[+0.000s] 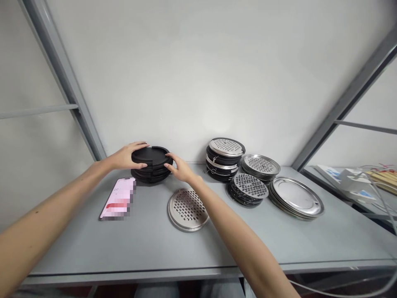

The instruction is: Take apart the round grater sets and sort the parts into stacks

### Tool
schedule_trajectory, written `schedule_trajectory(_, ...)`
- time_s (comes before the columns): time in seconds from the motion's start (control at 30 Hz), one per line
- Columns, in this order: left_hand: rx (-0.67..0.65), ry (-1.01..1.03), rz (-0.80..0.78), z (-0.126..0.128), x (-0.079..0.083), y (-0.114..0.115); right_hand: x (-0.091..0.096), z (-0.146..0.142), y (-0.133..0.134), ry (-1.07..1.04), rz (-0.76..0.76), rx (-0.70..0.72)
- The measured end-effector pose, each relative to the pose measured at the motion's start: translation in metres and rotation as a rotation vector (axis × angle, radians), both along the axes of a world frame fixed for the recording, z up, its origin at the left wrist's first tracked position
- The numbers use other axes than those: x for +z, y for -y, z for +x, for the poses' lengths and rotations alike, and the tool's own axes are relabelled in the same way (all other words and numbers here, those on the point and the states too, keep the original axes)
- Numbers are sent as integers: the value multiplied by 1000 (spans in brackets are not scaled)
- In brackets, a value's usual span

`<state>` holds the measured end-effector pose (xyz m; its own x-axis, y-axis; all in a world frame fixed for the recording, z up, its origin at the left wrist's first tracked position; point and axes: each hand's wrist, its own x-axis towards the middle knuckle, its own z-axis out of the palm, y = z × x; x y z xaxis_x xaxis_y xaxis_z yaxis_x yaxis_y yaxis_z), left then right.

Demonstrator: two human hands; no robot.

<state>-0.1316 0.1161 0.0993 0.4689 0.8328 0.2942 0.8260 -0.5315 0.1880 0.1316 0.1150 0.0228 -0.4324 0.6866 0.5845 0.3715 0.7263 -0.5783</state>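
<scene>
A stack of black round trays (151,176), the top one with notches in its rim, stands against the wall. My left hand (130,156) grips the left edge of the top tray (150,156), with fingers over the far side and the thumb at the near side. On the opposite edge, my right hand (180,167) holds the same tray between thumb and fingers. A perforated metal grater disc (186,209) lies flat on the table in front of the stack, partly covered by my right forearm.
On the right stand a pile of black trays with metal discs (225,157), stacked perforated discs (262,164), dark studded discs (250,186) and plain metal plates (297,194). A phone (118,198) lies on the left of the grey table (139,248). Metal posts (66,78) flank it.
</scene>
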Motion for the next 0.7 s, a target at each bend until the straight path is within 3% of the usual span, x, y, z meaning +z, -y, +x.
schedule_trajectory(0.23, -47, -125, 43, -7, -8, 4, 4, 0, 3, 27, -31, -33)
schedule_trajectory(0.43, -122, -218, 33, -15, 0, 2, 16, 1, 10, 213, 13, -52)
schedule_trajectory(0.7, -178, -196, 108, -7, -7, -2, 10, -5, 10, 284, 74, -77)
